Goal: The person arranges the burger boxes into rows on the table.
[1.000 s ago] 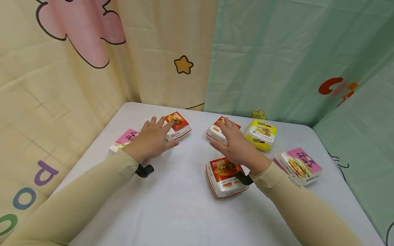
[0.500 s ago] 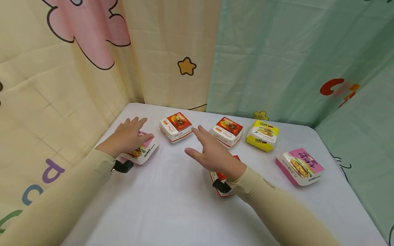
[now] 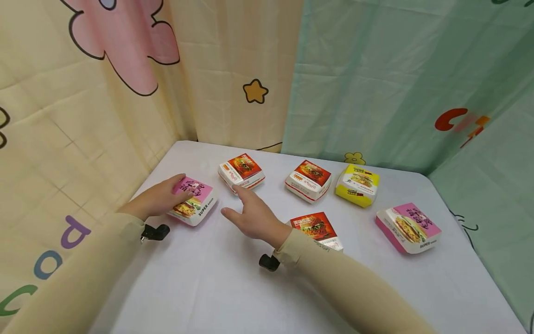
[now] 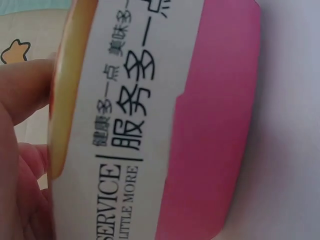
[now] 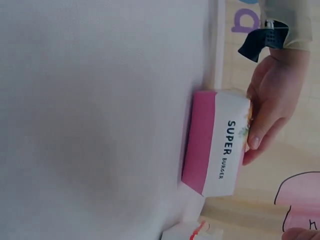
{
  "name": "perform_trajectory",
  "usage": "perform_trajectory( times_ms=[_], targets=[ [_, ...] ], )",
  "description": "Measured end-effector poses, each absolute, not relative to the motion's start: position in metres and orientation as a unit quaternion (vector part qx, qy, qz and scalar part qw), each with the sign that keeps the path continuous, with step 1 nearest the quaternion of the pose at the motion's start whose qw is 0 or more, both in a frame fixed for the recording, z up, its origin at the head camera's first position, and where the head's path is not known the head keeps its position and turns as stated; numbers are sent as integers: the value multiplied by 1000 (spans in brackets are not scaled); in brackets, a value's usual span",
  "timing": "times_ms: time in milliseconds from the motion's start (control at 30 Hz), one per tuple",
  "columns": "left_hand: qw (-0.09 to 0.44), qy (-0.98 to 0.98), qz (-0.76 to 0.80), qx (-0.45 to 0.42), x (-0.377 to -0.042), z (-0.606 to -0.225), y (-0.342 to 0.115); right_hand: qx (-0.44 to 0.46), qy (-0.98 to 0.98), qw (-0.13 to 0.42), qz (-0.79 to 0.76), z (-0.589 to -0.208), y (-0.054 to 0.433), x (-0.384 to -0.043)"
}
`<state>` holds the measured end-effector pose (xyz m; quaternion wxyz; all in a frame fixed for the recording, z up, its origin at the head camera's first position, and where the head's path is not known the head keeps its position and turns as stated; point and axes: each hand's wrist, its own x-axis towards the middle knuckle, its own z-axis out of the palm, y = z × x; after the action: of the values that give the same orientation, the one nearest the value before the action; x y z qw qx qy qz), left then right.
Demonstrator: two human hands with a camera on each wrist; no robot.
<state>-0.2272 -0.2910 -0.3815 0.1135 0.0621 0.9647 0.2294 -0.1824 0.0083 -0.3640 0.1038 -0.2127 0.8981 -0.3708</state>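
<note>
A pink and white burger box (image 3: 203, 204) marked SUPER BURGER sits at the left of the table. My left hand (image 3: 160, 197) lies over its left side, thumb and fingers resting at the top with no curl round it. From the right wrist view, that hand (image 5: 277, 95) is seen on the box's upper face. The left wrist view is filled by the box's lettered side (image 4: 135, 125). My right hand (image 3: 258, 218) is held over the mid-table, fingers extended and nothing in it. Behind it is a red and white burger box (image 3: 239, 172).
Another red and white burger box (image 3: 308, 181) and a yellow one (image 3: 357, 185) stand at the back. A second pink box (image 3: 409, 227) is at the right. My right forearm partly covers a front red box (image 3: 314, 226). Printed curtains (image 3: 233, 55) enclose the white table (image 3: 208, 287).
My left hand has moved left and down onto the pink box. My right hand has swept left and nearer, away from the back red box. The view has shifted slightly; the boxes stay put.
</note>
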Motion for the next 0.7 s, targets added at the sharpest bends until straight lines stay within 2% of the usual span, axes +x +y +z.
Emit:
perform_trajectory(
  times_ms=[700],
  targets=[
    [95, 964, 246, 41, -208, -396, -245, -186, 914, 122, -339, -399, -26, -197]
  ],
)
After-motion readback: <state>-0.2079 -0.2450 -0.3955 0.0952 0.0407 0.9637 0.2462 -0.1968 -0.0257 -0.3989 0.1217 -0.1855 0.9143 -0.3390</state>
